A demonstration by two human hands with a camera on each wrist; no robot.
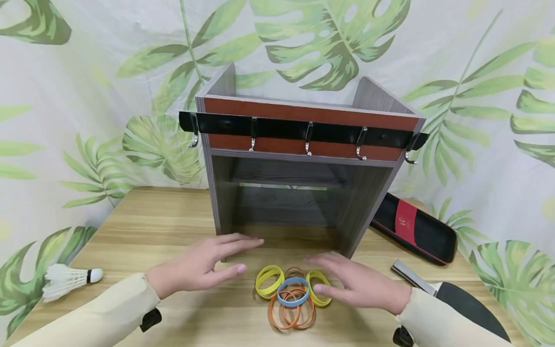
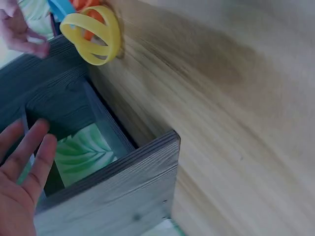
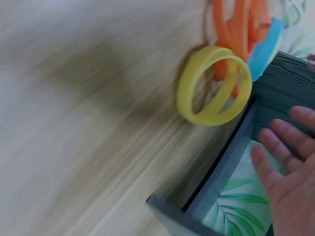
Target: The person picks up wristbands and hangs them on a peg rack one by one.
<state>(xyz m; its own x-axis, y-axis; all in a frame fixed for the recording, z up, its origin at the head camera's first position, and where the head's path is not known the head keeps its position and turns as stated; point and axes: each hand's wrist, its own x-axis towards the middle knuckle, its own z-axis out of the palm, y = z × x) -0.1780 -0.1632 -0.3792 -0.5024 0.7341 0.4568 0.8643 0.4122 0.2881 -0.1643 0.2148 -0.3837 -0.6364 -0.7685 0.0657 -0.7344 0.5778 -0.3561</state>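
My left hand (image 1: 208, 264) hovers with its fingers straight, left of a small pile of rubber wristbands on the table. On the pile's other side my right hand (image 1: 357, 282) is also extended, its thumb overlapping the right yellow wristband (image 1: 322, 303) in the head view. A blue wristband (image 1: 291, 304) lies on top of several orange wristbands (image 1: 277, 326), with another yellow wristband (image 1: 265, 293) at the left. Neither hand grips anything. Behind them stands a grey wooden shelf unit (image 1: 368, 207), its front carrying a black rail (image 1: 282, 126) with several metal hooks (image 1: 309, 140).
A shuttlecock (image 1: 69, 279) lies at the table's left edge. Right of the shelf is a black case (image 1: 433, 236) with a red band. A table tennis paddle-like black object with a metallic handle (image 1: 414, 275) lies partly under the right sleeve. Leaf-patterned cloth (image 1: 108, 96) hangs behind.
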